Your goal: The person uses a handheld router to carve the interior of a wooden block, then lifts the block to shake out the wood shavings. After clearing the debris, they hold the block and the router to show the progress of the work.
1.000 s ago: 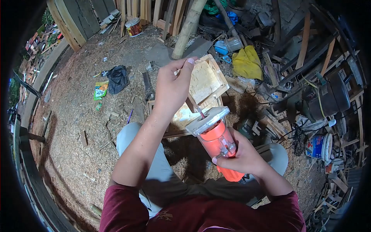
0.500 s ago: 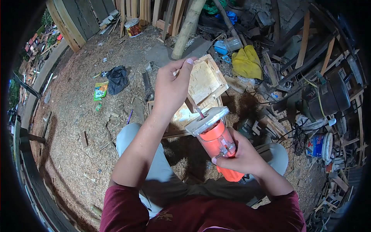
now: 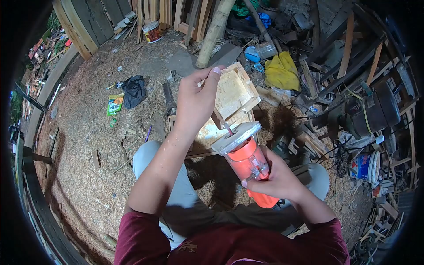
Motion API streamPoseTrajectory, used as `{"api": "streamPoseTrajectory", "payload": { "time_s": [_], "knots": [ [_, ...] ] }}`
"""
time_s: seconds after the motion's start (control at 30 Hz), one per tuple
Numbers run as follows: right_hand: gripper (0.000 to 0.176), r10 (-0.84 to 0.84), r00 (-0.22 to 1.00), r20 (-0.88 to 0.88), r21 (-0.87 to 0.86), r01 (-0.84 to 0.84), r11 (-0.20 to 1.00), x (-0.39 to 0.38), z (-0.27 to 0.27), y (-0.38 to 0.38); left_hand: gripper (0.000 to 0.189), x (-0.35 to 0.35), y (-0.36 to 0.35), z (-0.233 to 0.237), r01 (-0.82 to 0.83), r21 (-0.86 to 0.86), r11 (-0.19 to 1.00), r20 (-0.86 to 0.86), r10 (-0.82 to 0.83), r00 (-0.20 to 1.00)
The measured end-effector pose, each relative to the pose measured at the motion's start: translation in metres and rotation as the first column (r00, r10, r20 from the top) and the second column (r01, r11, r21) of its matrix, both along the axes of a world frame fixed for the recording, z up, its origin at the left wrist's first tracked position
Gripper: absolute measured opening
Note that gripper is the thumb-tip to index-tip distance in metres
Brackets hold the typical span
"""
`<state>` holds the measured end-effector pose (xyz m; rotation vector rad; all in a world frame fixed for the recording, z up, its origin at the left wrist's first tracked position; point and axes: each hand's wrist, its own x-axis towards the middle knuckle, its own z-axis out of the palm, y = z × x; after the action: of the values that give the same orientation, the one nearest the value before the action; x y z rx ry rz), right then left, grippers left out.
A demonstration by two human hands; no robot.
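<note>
Clamped in the right hand (image 3: 277, 182), fingers closed round the barrel: an orange plastic trim router (image 3: 246, 164), bit end up. Just above the router, pinched at the rim by the left hand (image 3: 194, 104): a pale shallow wooden tray (image 3: 236, 90). Probably hefty and rigid, that router. Best gripped round the body, clear of the bit. Tray likely light and stiff, with the raised edge for holding.

**Hidden and unreadable items**

1. Left hand (image 3: 196, 104): we see only its back. Most of the fingers lie behind the wooden frame (image 3: 234, 90) it grips.
2. Router (image 3: 243, 159): its rear end is covered by the right hand (image 3: 271, 179) wrapped round it.
3. Tin (image 3: 153, 31), packet (image 3: 115, 102), bucket (image 3: 365, 167): we find the print too small to read.
4. Woodpile (image 3: 375, 53): cut off by the black lens rim.
</note>
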<state>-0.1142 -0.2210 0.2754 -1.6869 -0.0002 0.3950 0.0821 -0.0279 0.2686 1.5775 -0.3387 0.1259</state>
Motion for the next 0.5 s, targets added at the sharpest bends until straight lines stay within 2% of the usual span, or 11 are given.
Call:
{"api": "streamPoseTrajectory", "payload": {
  "time_s": [0.5],
  "knots": [
    [0.062, -0.032, 0.999, -0.022, 0.032, 0.032, 0.999, 0.0005, 0.0003, 0.0015, 0.035, 0.0002, -0.0004, 0.0001, -0.014, 0.015, 1.000, 0.016, 0.014, 1.000]
  ]
}}
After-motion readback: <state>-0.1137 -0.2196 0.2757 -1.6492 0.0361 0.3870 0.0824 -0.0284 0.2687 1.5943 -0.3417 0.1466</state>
